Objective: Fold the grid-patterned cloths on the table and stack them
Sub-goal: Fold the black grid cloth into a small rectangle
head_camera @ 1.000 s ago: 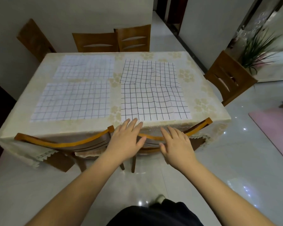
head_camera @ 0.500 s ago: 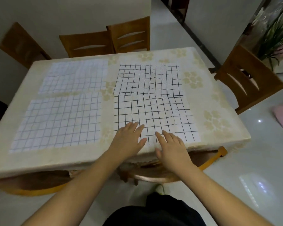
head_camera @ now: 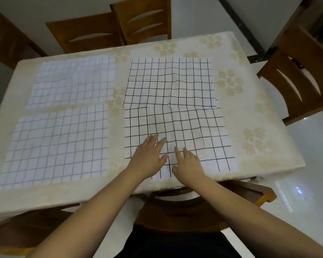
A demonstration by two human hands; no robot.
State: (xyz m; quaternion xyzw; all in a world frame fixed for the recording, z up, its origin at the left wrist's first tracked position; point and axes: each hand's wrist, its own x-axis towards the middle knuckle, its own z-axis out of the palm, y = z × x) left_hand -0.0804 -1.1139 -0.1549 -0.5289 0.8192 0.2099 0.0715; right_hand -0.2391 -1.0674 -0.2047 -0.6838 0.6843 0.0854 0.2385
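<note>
**Cloths lie flat, four to a table, as your hands settle on the nearest**

Cloths cover most of the table (head_camera: 254,116) in a two-by-two layout, each spread open and unfolded on the cream floral tablecloth (head_camera: 229,84). The near right cloth (head_camera: 194,127), white with bold black grid lines, sits just in front of you, its near edge close to the table's edge. The far right cloth (head_camera: 171,82), of the same bold pattern, lies directly behind it, the two meeting or all but meeting along one seam. On your left, the near left cloth (head_camera: 58,144) and the far left cloth (head_camera: 73,81) carry fainter grey lines, with a narrow strip of tablecloth between them and a wider strip separating them from the right pair.

Your left hand (head_camera: 149,157) rests palm down on the near right cloth, fingers straight and slightly spread, gripping nothing. Your right hand (head_camera: 187,162) lies just beside it on the same cloth, also flat, fingers extended toward the far side, thumb angled inward. The two hands are near each other but apart, with a few grid squares showing between them.

Wooden chairs (head_camera: 108,32) stand along the far side of the table, another chair (head_camera: 302,79) stands at the right, and the curved back of one more shows beneath your forearms at the near edge.
</note>
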